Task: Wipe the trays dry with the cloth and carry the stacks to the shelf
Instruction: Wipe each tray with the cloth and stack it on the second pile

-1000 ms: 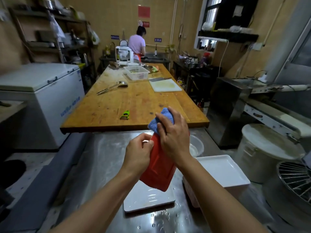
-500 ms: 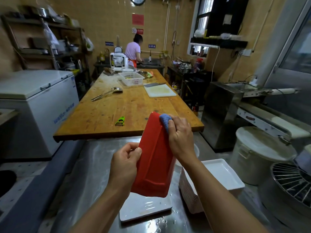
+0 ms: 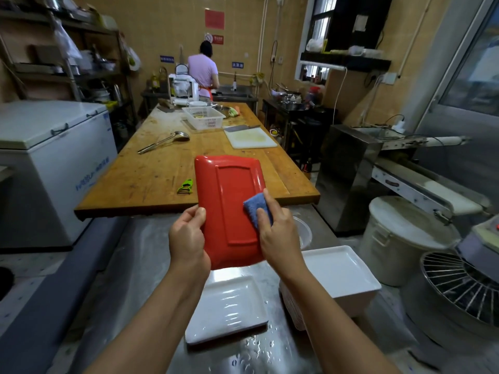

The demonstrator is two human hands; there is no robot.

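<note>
Over the steel counter [image 3: 151, 265], the red tray [image 3: 229, 209] is held up nearly upright with its underside facing the camera, so this looks like the back-side wipe. Left hand [image 3: 187, 238] is clamped on the tray's left edge, thumb on the face and fingers wrapped behind. Right hand [image 3: 278, 236] presses the blue cloth [image 3: 256, 209] flat against the lower right part of the underside, fingers spread over it rather than bunched.

If it were me: work the cloth along the raised rectangular ridge and into the corners, since water likely sits there, then run it round the rim. Keep the left grip firm, wet plastic is probably slippery.

Below the hands 1 white tray [image 3: 229, 311] lies on the counter with droplets just beside it, and another white tray [image 3: 340, 271] sits on a basket to the right.
</note>
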